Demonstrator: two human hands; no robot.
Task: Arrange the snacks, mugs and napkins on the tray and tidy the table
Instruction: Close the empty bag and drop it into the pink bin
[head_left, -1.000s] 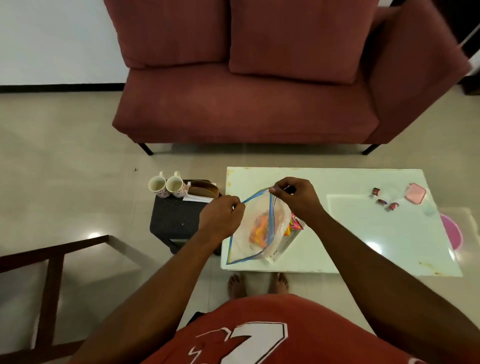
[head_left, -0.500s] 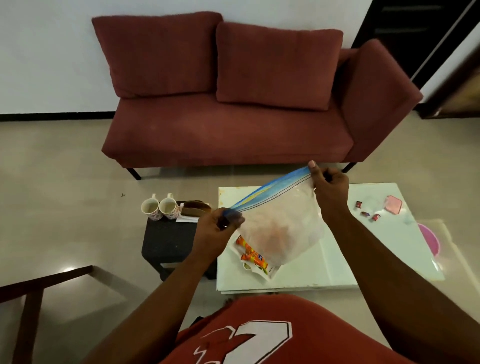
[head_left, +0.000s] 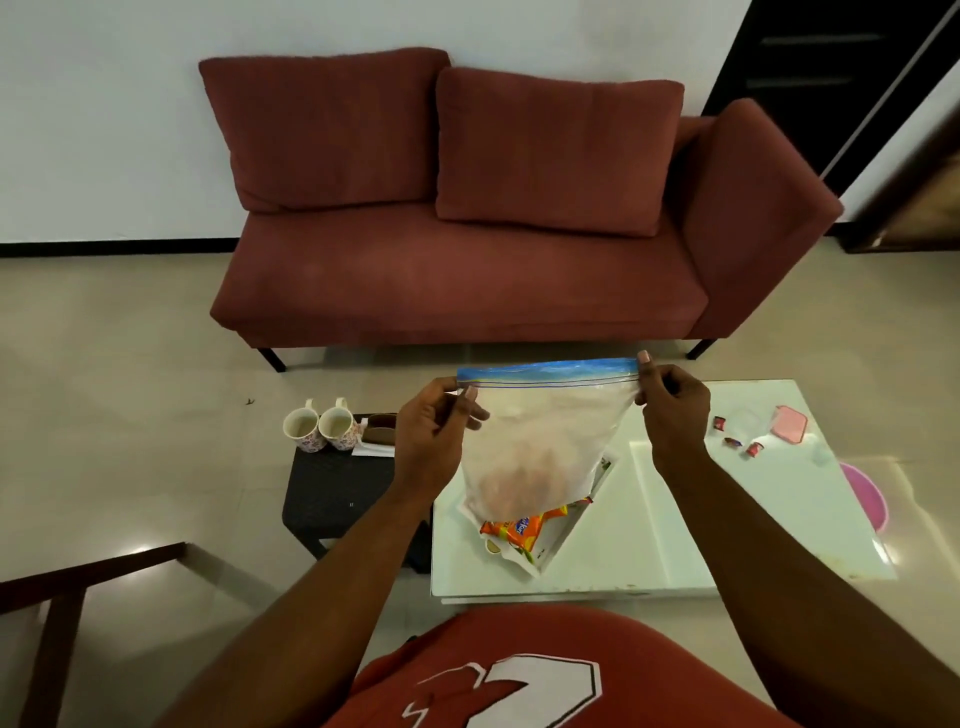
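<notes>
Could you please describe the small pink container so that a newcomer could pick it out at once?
Start at the white coffee table in front of the red sofa and go to its far right corner. The small pink container lies there, squarish and flat, far larger than the three tiny red wrapped items beside it.

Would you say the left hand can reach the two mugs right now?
Probably not yet: the left hand pinches a corner of the zip bag. The mugs stand just beside it with nothing between, so letting go should suffice.
</notes>
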